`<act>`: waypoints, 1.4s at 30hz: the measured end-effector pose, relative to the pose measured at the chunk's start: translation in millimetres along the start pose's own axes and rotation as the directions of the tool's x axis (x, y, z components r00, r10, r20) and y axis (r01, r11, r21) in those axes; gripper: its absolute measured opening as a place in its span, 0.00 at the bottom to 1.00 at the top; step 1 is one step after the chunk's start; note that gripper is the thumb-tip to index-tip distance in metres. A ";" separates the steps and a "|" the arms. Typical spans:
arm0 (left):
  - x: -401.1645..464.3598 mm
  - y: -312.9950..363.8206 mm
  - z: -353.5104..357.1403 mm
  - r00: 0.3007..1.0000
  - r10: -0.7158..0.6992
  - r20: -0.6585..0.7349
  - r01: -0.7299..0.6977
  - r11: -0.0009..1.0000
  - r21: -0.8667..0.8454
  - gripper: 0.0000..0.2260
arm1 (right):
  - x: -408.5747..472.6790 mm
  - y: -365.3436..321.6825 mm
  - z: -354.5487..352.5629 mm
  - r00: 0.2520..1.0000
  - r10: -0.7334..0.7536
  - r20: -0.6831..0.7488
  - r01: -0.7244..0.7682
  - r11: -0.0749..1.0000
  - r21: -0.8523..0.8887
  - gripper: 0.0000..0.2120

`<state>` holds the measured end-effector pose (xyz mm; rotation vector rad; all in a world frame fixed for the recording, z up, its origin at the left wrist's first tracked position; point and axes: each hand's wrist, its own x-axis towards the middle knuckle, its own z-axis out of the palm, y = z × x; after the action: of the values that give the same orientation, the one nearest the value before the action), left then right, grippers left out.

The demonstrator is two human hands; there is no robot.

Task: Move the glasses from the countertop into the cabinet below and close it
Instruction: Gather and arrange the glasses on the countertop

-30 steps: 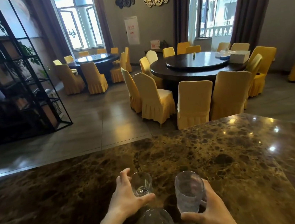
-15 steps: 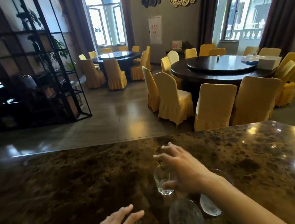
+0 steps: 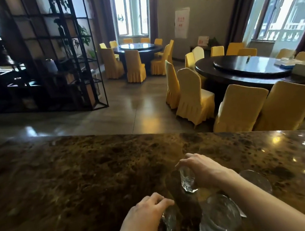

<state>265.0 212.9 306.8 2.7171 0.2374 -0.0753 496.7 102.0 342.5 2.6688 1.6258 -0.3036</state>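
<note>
Marble countertop point(image 3: 79, 182); right hand point(image 3: 202, 168) grips a small upright glass point(image 3: 187, 181) from above; left hand point(image 3: 142, 226) clasps a tilted glass point(image 3: 168, 222) (rim unclear).

Four glasses point(image 3: 188, 180) apparently cluster on the countertop point(image 3: 79, 182), dining tables point(image 3: 245, 67) beyond.

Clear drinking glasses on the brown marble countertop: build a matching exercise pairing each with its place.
Things:
1. small clear tumbler
2. clear glass under the left hand
3. large clear glass nearest the camera
4. clear glass behind the right forearm

Places:
A. far right of the group
B. under the right hand's fingers
C. bottom centre, untouched
D. gripped at lower left

Pairs: 1-B, 2-D, 3-C, 4-A
</note>
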 end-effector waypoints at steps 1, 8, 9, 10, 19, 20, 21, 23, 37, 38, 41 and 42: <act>0.9 0.2 -0.6 1.000 0.003 -0.016 -0.003 1.000 0.000 0.34 | 2.1 -4.7 -2.5 1.000 0.002 -0.010 -0.001 1.000 0.020 0.37; 2.3 -1.4 -1.6 0.998 0.050 -0.029 -0.050 0.999 0.015 0.36 | 33.4 -57.3 -10.5 0.995 -0.047 -0.084 0.055 0.994 0.097 0.38; 2.0 -2.2 -1.7 0.998 0.056 -0.024 -0.056 0.998 0.023 0.36 | 38.3 -63.9 -9.6 0.994 -0.061 -0.089 0.070 0.993 0.098 0.38; 1.7 -3.2 -1.9 0.998 0.063 -0.018 -0.062 0.998 0.032 0.36 | 42.3 -69.5 -7.9 0.993 -0.068 -0.095 0.078 0.991 0.104 0.37; 1.8 -14.4 -5.6 0.996 0.082 0.043 -0.084 0.995 0.049 0.36 | 59.7 -82.6 19.2 0.994 -0.057 -0.091 0.070 0.987 0.146 0.36; 2.6 -15.4 -6.1 0.995 0.085 0.050 -0.088 0.995 0.049 0.36 | 60.5 -82.5 21.5 0.994 -0.057 -0.095 0.071 0.986 0.149 0.36; 3.2 -16.0 -6.4 0.995 0.086 0.052 -0.088 0.995 0.047 0.36 | 61.0 -82.6 23.1 0.994 -0.057 -0.097 0.072 0.985 0.155 0.36; 4.1 -17.4 -7.2 0.995 0.083 0.054 -0.085 0.996 0.040 0.35 | 60.5 -83.1 24.7 0.993 -0.056 -0.100 0.072 0.983 0.166 0.36; 7.0 32.9 -18.3 0.963 0.155 -0.220 -0.174 0.982 -0.072 0.40 | -106.2 27.7 -53.5 0.957 0.170 -0.236 -0.114 0.965 0.235 0.35; 14.3 49.4 -19.7 0.959 0.185 -0.217 -0.206 0.975 -0.079 0.40 | -123.6 46.6 -54.1 0.955 0.218 -0.201 -0.171 0.958 0.230 0.38; 36.9 93.1 -15.7 0.948 0.297 -0.114 -0.303 0.952 -0.037 0.44 | -152.8 81.9 -44.3 0.965 0.261 -0.020 -0.248 0.936 0.249 0.48; 43.5 104.8 -12.9 0.945 0.320 -0.069 -0.321 0.947 -0.009 0.44 | -156.9 87.9 -37.5 0.969 0.247 0.023 -0.244 0.928 0.281 0.49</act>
<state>326.6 130.4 356.2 2.7028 -0.1866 0.1109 510.4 -73.1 396.6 3.0468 1.3152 -0.5526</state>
